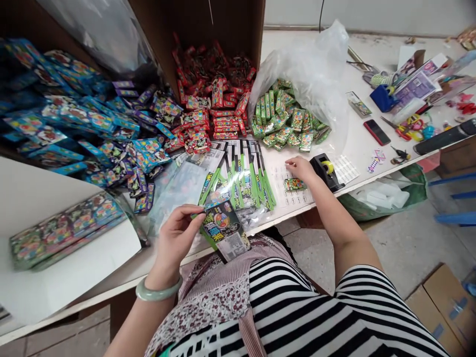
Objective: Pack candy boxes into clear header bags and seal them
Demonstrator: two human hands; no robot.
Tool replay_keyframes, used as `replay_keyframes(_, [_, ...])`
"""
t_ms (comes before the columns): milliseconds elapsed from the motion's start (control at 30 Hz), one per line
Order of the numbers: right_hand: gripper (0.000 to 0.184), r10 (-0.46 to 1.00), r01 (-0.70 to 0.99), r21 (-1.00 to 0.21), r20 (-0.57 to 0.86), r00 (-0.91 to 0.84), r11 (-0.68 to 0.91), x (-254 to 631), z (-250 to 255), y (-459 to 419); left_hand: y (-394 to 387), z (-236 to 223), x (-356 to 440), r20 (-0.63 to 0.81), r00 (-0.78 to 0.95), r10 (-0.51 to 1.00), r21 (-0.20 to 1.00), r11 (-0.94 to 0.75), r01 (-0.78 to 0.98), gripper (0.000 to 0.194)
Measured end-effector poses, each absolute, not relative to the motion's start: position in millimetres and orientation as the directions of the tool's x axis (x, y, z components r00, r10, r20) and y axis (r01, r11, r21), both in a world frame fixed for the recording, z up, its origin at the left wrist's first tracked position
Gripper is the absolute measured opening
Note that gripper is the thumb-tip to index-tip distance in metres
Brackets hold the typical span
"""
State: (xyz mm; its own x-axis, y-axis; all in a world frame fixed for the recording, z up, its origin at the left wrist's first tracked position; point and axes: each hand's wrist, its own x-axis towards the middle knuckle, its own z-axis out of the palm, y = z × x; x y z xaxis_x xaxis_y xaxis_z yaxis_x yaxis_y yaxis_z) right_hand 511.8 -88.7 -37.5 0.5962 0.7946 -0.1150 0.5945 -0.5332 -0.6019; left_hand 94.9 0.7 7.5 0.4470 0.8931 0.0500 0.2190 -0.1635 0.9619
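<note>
I am working at a white table [366, 42] that is running from 9 o'clock round to 2, a pale wall [364, 17] closing it off at 1. Beyond its near edge, a tiled floor [310, 253] is showing, with a green bag [416, 183] of white pieces at 3 and a cardboard box [442, 310] at 4.

Blue packets [74, 116] are heaping up at 10, purple ones [137, 183] spilling beside them, and red packets [223, 111] are filling the mouth of a brown carton [208, 22] at 11. At 12 to 1, small green packets [282, 119] are lying in a clear plastic bag [325, 59]. A phone [377, 132] and scissors [396, 130] are lying at 2; a long display pack [70, 225] is sitting at 9.

My left hand [180, 233] is pinching a black-and-green pouch [226, 230] by its corner, thumb against fingers, just over the table edge. It is partly covering the fanned pouches [245, 181] at 12. My right hand [300, 168] is reaching to 1, fingers loosely curled over a sticker sheet [293, 199]; I cannot tell whether they are gripping anything. One small green packet [295, 184] is lying under that wrist, and the tape dispenser [323, 171] is crowding its outer side.
</note>
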Motion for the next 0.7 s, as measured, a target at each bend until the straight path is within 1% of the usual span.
replay_keyframes(100, [0.009,0.795,0.586,-0.609,-0.128,0.593,-0.535,509,-47,-88,0,8,96,0.042,0.449,0.892,0.961,-0.159,0.226,0.023])
replay_keyframes(200, [0.007,0.785,0.555,-0.637,-0.134,0.604,-0.535,510,-46,-98,1,7,95,0.047,0.443,0.895,0.961,-0.162,0.226,0.023])
replay_keyframes(300, [0.006,0.774,0.526,-0.666,-0.124,0.621,-0.528,508,-25,-111,2,4,98,0.072,0.453,0.889,0.965,-0.177,0.193,0.024])
replay_keyframes(367, [0.008,0.809,0.519,-0.73,-0.079,0.583,-0.445,494,-1,-115,1,3,102,0.109,0.468,0.877,0.967,-0.202,0.154,0.024])
replay_keyframes(433, [0.014,0.902,0.495,-0.836,0.001,0.432,-0.236,466,27,-113,-2,4,107,0.14,0.487,0.862,0.967,-0.224,0.119,0.024])
replay_keyframes(467, [0.016,0.946,0.48,-0.867,0.033,0.323,-0.134,447,41,-109,-3,4,109,0.146,0.498,0.855,0.968,-0.228,0.108,0.023])
replay_keyframes(533, [0.014,0.994,0.461,-0.888,0.053,0.094,0.004,406,65,-98,-7,6,113,0.136,0.515,0.846,0.971,-0.217,0.1,0.024])
replay_keyframes(600, [0.011,0.993,0.437,-0.893,0.066,-0.103,0.104,367,79,-83,-9,8,113,0.117,0.529,0.841,0.975,-0.199,0.1,0.024])
replay_keyframes(633, [0.009,0.983,0.433,-0.891,0.068,-0.171,0.137,351,82,-74,-10,9,113,0.115,0.534,0.838,0.976,-0.196,0.097,0.023])
replay_keyframes(700, [0.007,0.965,0.449,-0.877,0.06,-0.254,0.172,328,80,-57,-11,11,109,0.126,0.549,0.827,0.976,-0.203,0.082,0.021])
